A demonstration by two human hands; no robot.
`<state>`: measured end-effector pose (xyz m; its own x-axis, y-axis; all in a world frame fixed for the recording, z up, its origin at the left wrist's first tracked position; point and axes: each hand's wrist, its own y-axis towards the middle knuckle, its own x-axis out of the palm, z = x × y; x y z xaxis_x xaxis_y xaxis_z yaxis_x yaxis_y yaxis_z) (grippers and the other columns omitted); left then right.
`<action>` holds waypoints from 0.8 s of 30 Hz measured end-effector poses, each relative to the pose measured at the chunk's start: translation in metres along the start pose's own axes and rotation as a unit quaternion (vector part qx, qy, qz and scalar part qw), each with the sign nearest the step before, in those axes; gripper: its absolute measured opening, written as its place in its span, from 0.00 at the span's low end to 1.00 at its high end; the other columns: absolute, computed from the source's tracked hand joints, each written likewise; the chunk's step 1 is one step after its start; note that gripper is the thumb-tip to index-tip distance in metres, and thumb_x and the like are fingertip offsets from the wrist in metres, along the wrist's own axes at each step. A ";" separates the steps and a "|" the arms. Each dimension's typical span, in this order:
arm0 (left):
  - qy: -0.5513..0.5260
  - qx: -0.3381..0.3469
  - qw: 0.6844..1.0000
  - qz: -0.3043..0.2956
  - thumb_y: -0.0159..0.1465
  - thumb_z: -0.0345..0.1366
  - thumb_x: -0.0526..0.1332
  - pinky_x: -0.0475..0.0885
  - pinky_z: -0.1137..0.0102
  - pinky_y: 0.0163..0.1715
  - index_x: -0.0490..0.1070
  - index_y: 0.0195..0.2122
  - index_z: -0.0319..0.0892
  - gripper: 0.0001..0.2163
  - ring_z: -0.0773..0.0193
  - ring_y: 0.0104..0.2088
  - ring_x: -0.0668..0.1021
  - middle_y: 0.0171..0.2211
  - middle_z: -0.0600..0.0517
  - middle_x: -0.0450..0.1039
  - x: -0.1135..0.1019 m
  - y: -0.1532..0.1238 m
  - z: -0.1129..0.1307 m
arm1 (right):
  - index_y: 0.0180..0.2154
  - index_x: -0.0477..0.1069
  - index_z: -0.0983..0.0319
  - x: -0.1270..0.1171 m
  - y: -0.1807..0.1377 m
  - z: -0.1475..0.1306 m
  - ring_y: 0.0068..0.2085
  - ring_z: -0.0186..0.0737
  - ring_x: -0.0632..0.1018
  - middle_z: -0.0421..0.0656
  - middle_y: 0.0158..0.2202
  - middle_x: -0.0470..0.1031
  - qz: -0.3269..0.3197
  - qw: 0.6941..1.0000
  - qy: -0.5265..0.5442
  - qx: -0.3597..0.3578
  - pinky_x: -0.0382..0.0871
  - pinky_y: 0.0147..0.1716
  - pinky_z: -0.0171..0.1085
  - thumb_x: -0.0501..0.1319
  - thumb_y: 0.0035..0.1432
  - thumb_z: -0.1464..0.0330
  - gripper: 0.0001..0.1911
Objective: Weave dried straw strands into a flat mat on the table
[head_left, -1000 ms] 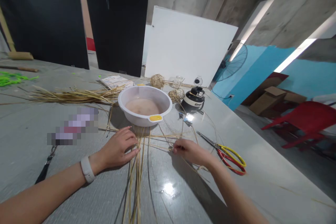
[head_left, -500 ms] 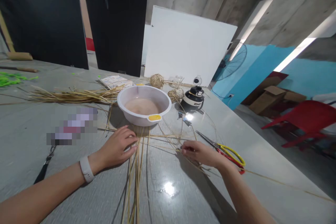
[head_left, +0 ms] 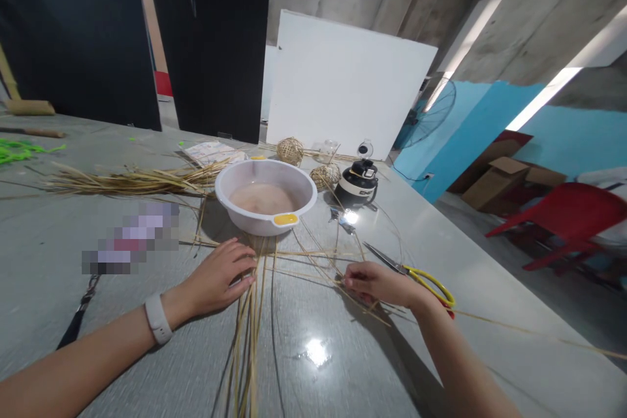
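Note:
My left hand lies palm down on crossing thin cane strips, its fingers stretched out and holding them against the table. Several strips run from beneath it toward the near edge, while others reach right. My right hand is closed, thumb and fingers pinched on the ends of the rightward cane strips; the exact grip is partly hidden. Just behind the left hand stands a white basin of cloudy water with yellow handle grips. Scissors with yellow and red handles lie beside my right hand, blades apart.
A cane bundle lies at back left, near a blurred item with a strap. Woven balls and a black-and-white jug stand behind the basin. Black boards and a white board rise along the back.
My right hand has shifted slightly right with the strip ends. My left hand stays on the strips. The whole view has moved a little to the left.

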<state>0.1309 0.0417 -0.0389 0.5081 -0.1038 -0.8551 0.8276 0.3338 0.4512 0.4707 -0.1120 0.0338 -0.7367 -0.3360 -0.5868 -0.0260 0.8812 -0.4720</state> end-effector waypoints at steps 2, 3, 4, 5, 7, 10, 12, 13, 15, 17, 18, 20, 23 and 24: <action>-0.005 0.002 1.000 -0.005 0.69 0.35 0.57 0.63 0.48 0.62 0.74 0.49 0.44 0.11 0.54 0.51 0.76 0.50 0.46 0.76 0.000 0.000 -0.001 | 0.30 0.65 0.60 0.000 0.000 0.000 0.25 0.34 0.68 0.37 0.23 0.67 -0.003 1.000 0.006 0.008 0.64 0.26 0.33 0.60 0.60 0.61 0.11; -0.007 0.003 1.000 -0.008 0.69 0.35 0.57 0.63 0.48 0.62 0.73 0.50 0.44 0.11 0.54 0.52 0.76 0.50 0.46 0.76 0.000 0.000 -0.001 | 0.30 0.65 0.60 0.000 0.000 0.000 0.25 0.34 0.68 0.37 0.23 0.67 -0.004 1.000 0.006 0.010 0.64 0.26 0.33 0.60 0.59 0.61 0.11; -0.009 0.004 1.000 -0.013 0.70 0.35 0.56 0.63 0.47 0.62 0.73 0.51 0.44 0.11 0.54 0.51 0.76 0.50 0.46 0.76 0.000 0.001 -0.001 | 0.30 0.66 0.60 0.000 0.000 0.000 0.25 0.34 0.69 0.37 0.23 0.67 -0.006 1.000 0.006 0.011 0.64 0.26 0.33 0.60 0.59 0.61 0.10; -0.012 0.004 1.000 -0.017 0.70 0.35 0.56 0.63 0.47 0.62 0.73 0.51 0.43 0.11 0.54 0.51 0.76 0.50 0.46 0.76 -0.001 0.001 0.000 | 0.30 0.66 0.60 0.000 0.000 0.000 0.25 0.34 0.69 0.37 0.23 0.67 -0.007 1.000 0.007 0.011 0.64 0.26 0.32 0.60 0.59 0.61 0.10; -0.016 0.005 1.000 -0.021 0.70 0.35 0.56 0.63 0.47 0.62 0.74 0.50 0.43 0.11 0.54 0.51 0.77 0.50 0.46 0.76 -0.002 0.001 0.000 | 0.30 0.66 0.60 -0.001 0.001 0.002 0.25 0.34 0.69 0.37 0.23 0.67 -0.004 1.000 0.006 0.010 0.64 0.26 0.32 0.60 0.59 0.61 0.10; -0.022 0.009 1.000 -0.018 0.69 0.34 0.57 0.63 0.48 0.63 0.74 0.49 0.43 0.10 0.55 0.51 0.77 0.49 0.46 0.77 -0.002 0.001 0.000 | 0.30 0.65 0.60 0.000 0.002 0.004 0.25 0.34 0.69 0.37 0.23 0.67 -0.001 1.000 0.010 0.013 0.64 0.26 0.32 0.60 0.59 0.62 0.10; -0.024 0.013 1.000 -0.013 0.69 0.34 0.57 0.63 0.49 0.63 0.75 0.49 0.44 0.10 0.55 0.50 0.78 0.49 0.47 0.77 -0.002 0.001 0.001 | 0.30 0.65 0.60 0.000 0.002 0.004 0.25 0.34 0.69 0.37 0.23 0.67 -0.008 1.000 0.023 0.018 0.64 0.26 0.33 0.60 0.59 0.61 0.11; -0.023 0.015 1.000 -0.011 0.69 0.34 0.57 0.63 0.49 0.63 0.75 0.49 0.44 0.10 0.55 0.50 0.78 0.49 0.47 0.77 -0.002 0.001 0.000 | 0.29 0.65 0.60 0.001 0.002 0.004 0.25 0.34 0.69 0.37 0.23 0.66 -0.012 0.999 0.030 0.018 0.65 0.26 0.33 0.60 0.59 0.60 0.11; -0.023 0.016 1.000 -0.011 0.69 0.34 0.57 0.63 0.49 0.63 0.75 0.49 0.44 0.11 0.55 0.51 0.77 0.49 0.47 0.77 -0.001 0.000 0.000 | 0.29 0.64 0.60 0.002 0.001 0.002 0.25 0.34 0.69 0.37 0.23 0.66 -0.016 0.999 0.038 0.013 0.65 0.26 0.33 0.60 0.59 0.59 0.12; -0.024 0.017 1.000 -0.010 0.69 0.34 0.57 0.63 0.48 0.63 0.74 0.50 0.44 0.11 0.55 0.51 0.77 0.49 0.46 0.77 -0.001 0.000 0.000 | 0.30 0.65 0.60 0.001 0.001 0.002 0.25 0.33 0.68 0.37 0.23 0.66 -0.018 0.999 0.042 0.005 0.65 0.26 0.33 0.61 0.59 0.57 0.14; -0.025 0.017 0.999 -0.010 0.69 0.34 0.57 0.63 0.48 0.63 0.74 0.50 0.44 0.11 0.55 0.51 0.77 0.49 0.46 0.77 0.000 0.000 0.000 | 0.30 0.65 0.60 0.001 0.001 0.003 0.25 0.33 0.68 0.37 0.23 0.65 -0.018 0.999 0.045 0.001 0.65 0.27 0.33 0.61 0.59 0.56 0.15; -0.028 0.016 0.999 -0.010 0.69 0.35 0.57 0.63 0.49 0.63 0.74 0.50 0.44 0.10 0.56 0.51 0.77 0.49 0.46 0.76 0.000 -0.001 0.000 | 0.30 0.66 0.60 0.000 0.002 0.005 0.25 0.33 0.67 0.36 0.23 0.65 -0.020 0.998 0.054 -0.005 0.64 0.27 0.33 0.62 0.58 0.53 0.17; -0.031 0.012 0.999 -0.015 0.70 0.35 0.58 0.61 0.49 0.64 0.73 0.50 0.44 0.10 0.56 0.52 0.76 0.49 0.47 0.76 0.000 -0.001 -0.001 | 0.31 0.66 0.60 -0.001 0.004 0.010 0.24 0.33 0.66 0.36 0.22 0.64 -0.025 0.998 0.064 -0.005 0.62 0.26 0.33 0.62 0.56 0.51 0.19; -0.032 0.011 0.999 -0.017 0.70 0.36 0.58 0.61 0.49 0.64 0.73 0.50 0.44 0.10 0.56 0.52 0.76 0.49 0.47 0.76 0.001 -0.001 -0.001 | 0.31 0.66 0.60 -0.001 0.005 0.011 0.24 0.33 0.66 0.36 0.22 0.64 -0.025 0.998 0.065 -0.003 0.62 0.26 0.33 0.62 0.56 0.50 0.20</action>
<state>0.1301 0.0418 -0.0401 0.4929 -0.1739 -0.8525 0.8496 0.3075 0.4285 0.4788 -0.1114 0.0245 -0.8158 -0.3342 -0.4719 -0.0694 0.8668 -0.4938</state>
